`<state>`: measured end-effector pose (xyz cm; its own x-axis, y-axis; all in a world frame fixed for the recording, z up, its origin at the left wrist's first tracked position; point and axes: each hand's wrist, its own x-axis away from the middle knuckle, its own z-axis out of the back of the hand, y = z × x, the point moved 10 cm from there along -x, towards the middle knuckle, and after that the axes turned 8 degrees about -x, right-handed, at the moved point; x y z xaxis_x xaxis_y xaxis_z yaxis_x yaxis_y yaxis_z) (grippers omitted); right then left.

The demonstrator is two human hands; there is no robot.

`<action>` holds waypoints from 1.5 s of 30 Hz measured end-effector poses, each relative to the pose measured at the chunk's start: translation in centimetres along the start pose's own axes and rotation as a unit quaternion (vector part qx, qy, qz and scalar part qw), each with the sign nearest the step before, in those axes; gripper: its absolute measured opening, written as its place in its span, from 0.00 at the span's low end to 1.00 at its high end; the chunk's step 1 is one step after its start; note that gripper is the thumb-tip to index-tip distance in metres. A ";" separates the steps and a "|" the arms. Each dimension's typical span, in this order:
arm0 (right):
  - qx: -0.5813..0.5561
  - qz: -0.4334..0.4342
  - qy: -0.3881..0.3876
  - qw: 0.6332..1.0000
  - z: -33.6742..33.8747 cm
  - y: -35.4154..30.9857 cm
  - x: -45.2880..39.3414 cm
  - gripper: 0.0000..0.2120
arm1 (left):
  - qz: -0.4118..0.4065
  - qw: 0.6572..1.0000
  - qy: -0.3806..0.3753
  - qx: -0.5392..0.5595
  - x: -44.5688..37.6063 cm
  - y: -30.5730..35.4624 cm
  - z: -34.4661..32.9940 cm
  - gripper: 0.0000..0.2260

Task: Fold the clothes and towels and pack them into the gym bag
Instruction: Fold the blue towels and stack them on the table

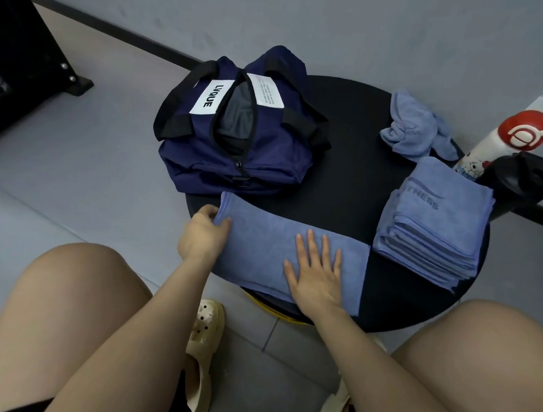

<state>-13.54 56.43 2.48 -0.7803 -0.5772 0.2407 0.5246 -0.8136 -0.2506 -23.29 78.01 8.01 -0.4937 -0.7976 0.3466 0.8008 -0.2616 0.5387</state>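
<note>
A blue towel (265, 239) lies folded flat on the near edge of the round black table (346, 153). My left hand (204, 235) pinches the towel's left edge, thumb on top. My right hand (314, 273) presses flat on the towel with fingers spread. The navy gym bag (262, 156) sits behind the towel with its zipper open and dark cloth inside. A stack of folded blue towels (433, 223) stands at the right. A crumpled blue towel (415, 128) lies at the back right.
A white bottle with a red cap (506, 140) and a black shaker bottle (518, 179) stand at the table's right rim against the grey wall. A black rack (2, 66) stands on the floor at the left. My knees flank the table's near edge.
</note>
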 end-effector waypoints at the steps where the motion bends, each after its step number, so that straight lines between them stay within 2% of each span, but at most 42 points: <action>1: -0.004 0.003 -0.004 1.000 -0.1 -0.4 -0.2 0.30 | -0.009 1.000 0.017 -0.005 0.2 0.3 0.6 0.09; 6: -0.007 0.018 -0.012 1.000 -0.4 -2.0 -1.0 0.30 | -0.029 0.998 0.060 0.002 0.8 0.9 2.3 0.13; 11: -0.027 0.014 -0.024 0.999 -0.4 -2.8 -1.6 0.30 | -0.107 0.993 -0.011 0.050 1.7 2.6 0.6 0.20; 13: -0.119 0.017 0.005 0.993 0.8 -3.4 -1.8 0.28 | -0.135 0.988 -0.031 0.067 2.6 3.5 -0.4 0.22; 14: -0.205 0.014 0.039 0.978 1.9 -3.5 -1.9 0.25 | -0.145 0.986 -0.038 0.074 3.2 3.7 -0.9 0.23; 16: -0.395 -0.018 0.086 0.915 3.7 -3.3 -1.8 0.20 | -0.167 0.982 -0.047 0.074 4.3 4.1 -2.1 0.24; 18: -0.506 -0.072 0.065 0.857 3.9 -3.2 -2.1 0.18 | -0.199 0.977 -0.046 0.056 5.3 4.6 -3.1 0.24; 20: -0.542 -0.111 0.054 0.831 4.1 -3.2 -2.5 0.17 | -0.241 0.969 -0.040 0.032 6.4 5.3 -3.8 0.23; 22: -0.561 -0.145 0.067 0.812 4.1 -2.7 -2.9 0.12 | -0.279 0.960 -0.038 0.007 7.4 5.7 -4.5 0.21; 25: -0.577 -0.188 0.066 0.792 3.2 -2.1 -2.9 0.08 | -0.297 0.954 -0.005 -0.023 8.1 5.1 -4.6 0.17; 28: -0.568 -0.198 0.076 0.795 3.2 -1.6 -2.7 0.09 | -0.291 0.953 0.015 -0.080 7.6 3.8 -4.8 0.21; 32: -0.553 -0.211 0.102 0.800 4.0 -0.2 -1.9 0.08 | -0.310 0.945 -0.013 -0.104 7.8 3.6 -6.0 0.22; 36: -0.545 -0.214 0.127 0.801 5.3 2.1 -0.8 0.09 | -0.387 0.914 -0.008 -0.123 9.8 6.0 -6.8 0.20; 40: -0.525 -0.223 0.153 0.807 6.5 4.8 0.5 0.10 | -0.435 0.887 -0.034 -0.152 11.4 7.5 -8.9 0.20; 45: -0.506 -0.241 0.173 0.810 6.9 8.1 2.0 0.10 | -0.485 0.839 -0.045 -0.242 12.6 8.4 -12.3 0.23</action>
<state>-8.53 48.22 7.41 -0.9520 -0.0129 0.3059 -0.2803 -0.3649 -0.8878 -18.63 59.08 7.44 -0.9991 -0.0427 -0.0068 0.0399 -0.9714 0.2342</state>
